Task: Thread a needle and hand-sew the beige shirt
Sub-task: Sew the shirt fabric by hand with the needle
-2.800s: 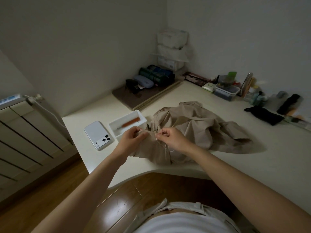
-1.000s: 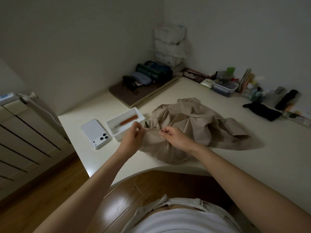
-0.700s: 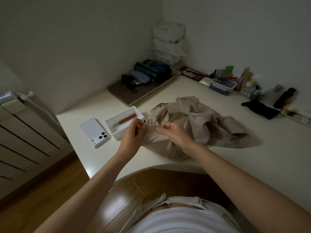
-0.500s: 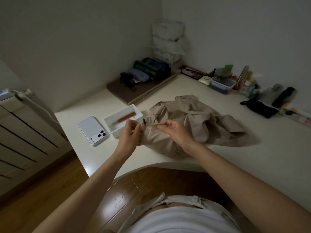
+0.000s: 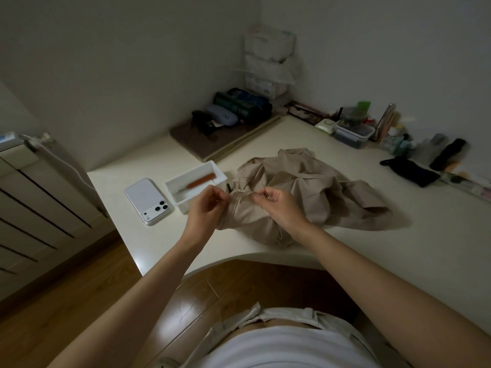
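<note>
A fold (image 5: 243, 193) at the near-left end of the beige shirt (image 5: 305, 189), on the table (image 5: 425, 248), runs sideways between left hand (image 5: 208, 208) and right hand (image 5: 279, 208), whose fingers (image 5: 224, 200) both pinch it tightly; the needle I cannot see.

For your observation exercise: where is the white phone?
Head view: the white phone lies at the left end of the table, just left of the white tray.

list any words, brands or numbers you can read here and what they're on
None can be read.
On the tissue packs: print too blurred.
On the blue-grey case: a small mark, too small.
On the radiator panel: blurred.
On the white phone: no text shows.
</note>
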Demonstrator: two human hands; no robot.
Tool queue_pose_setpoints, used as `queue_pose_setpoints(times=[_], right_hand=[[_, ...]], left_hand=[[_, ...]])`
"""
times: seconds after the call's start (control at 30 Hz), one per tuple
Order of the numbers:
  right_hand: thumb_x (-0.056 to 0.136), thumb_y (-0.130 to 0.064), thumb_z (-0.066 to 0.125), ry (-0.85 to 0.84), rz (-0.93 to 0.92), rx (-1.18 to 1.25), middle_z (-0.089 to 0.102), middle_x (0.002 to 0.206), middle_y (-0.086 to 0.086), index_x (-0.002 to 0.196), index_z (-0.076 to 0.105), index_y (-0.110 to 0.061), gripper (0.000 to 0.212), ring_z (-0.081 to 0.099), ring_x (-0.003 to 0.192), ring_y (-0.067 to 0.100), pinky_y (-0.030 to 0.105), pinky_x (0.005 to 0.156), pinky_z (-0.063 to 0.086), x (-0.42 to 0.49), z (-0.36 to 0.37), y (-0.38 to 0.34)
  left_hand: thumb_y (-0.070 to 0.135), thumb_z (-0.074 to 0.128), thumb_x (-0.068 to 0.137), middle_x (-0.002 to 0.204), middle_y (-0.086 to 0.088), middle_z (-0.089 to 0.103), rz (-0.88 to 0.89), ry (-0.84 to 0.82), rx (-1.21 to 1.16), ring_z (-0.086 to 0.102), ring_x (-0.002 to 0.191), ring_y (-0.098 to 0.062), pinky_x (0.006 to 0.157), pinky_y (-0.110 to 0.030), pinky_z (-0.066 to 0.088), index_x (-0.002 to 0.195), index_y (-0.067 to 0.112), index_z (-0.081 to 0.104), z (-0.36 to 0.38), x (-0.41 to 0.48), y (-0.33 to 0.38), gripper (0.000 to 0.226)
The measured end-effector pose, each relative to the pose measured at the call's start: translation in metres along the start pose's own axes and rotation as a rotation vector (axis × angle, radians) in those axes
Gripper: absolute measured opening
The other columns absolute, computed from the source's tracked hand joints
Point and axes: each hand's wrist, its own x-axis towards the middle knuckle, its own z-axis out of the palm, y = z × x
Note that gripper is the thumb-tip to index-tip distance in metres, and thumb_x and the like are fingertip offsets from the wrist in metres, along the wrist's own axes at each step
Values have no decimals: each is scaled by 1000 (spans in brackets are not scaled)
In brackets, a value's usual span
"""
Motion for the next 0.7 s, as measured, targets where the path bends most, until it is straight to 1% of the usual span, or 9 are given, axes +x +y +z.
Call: queue_pose_setpoints(times=[0.1,0.13,0.2,0.3,0.37,0.5,0.57,0.6,0.7], right_hand=[[92,-22,60,-5,-4,9,59,68,-4,81,63,-21,12,52,62,4,11,58,39,0,0,1],[92,-21,60,-10,-6,9,60,70,-4,83,63,-19,10,53,64,4,10,58,39,-1,0,1],[92,-23,60,-9,-13,-6,64,77,0,89,65,-15,10,58,72,10,11,63,43,-1,0,2],[92,-23,60,-27,-18,-25,69,87,4,95,66,-11,14,64,82,14,12,70,47,-2,1,4],[92,-25,60,-34,-27,-40,70,91,10,96,66,-11,15,66,88,22,23,77,49,-3,2,4],[93,-27,58,-57,-29,-68,67,81,12,94,67,-8,21,63,74,21,29,68,47,-5,2,7],[92,-31,58,-60,-36,-94,67,83,20,93,67,-8,24,63,75,34,36,68,47,-5,3,9],[92,-32,58,-65,-39,-103,66,80,21,93,67,-9,25,62,72,35,35,65,46,-5,3,9],[93,-27,57,-74,-32,-110,54,59,-1,94,65,-8,21,44,45,7,17,46,33,-6,2,7]], left_hand=[[1,49,93,82,-4,61,-69,-13,11,54,71,-9,55,-13,42,83,13,61,0,-2,-1,20],[11,52,93,86,-4,63,-87,-29,0,55,73,-9,56,-13,43,88,12,63,0,-2,0,13],[25,55,91,91,-2,65,-100,-73,-12,58,74,-5,59,-14,45,97,10,65,1,-4,3,19],[21,60,91,88,-6,64,-119,-80,-35,58,73,-11,56,-21,45,97,12,64,5,-7,8,11],[19,63,90,83,-7,63,-117,-24,-36,56,72,-15,52,-23,43,89,12,65,7,-6,10,7],[19,62,91,79,-4,61,-96,67,-20,56,73,-13,54,-19,46,84,14,63,10,-3,14,9],[19,59,92,82,-2,60,-90,62,-2,55,74,-11,60,-20,47,89,15,60,12,-5,18,6],[20,59,93,85,-2,59,-103,52,-27,56,77,-11,65,-23,48,93,16,57,12,-6,19,4],[26,64,88,99,1,59,-201,-25,-85,59,88,-13,69,-24,50,113,19,48,11,-8,18,31]])
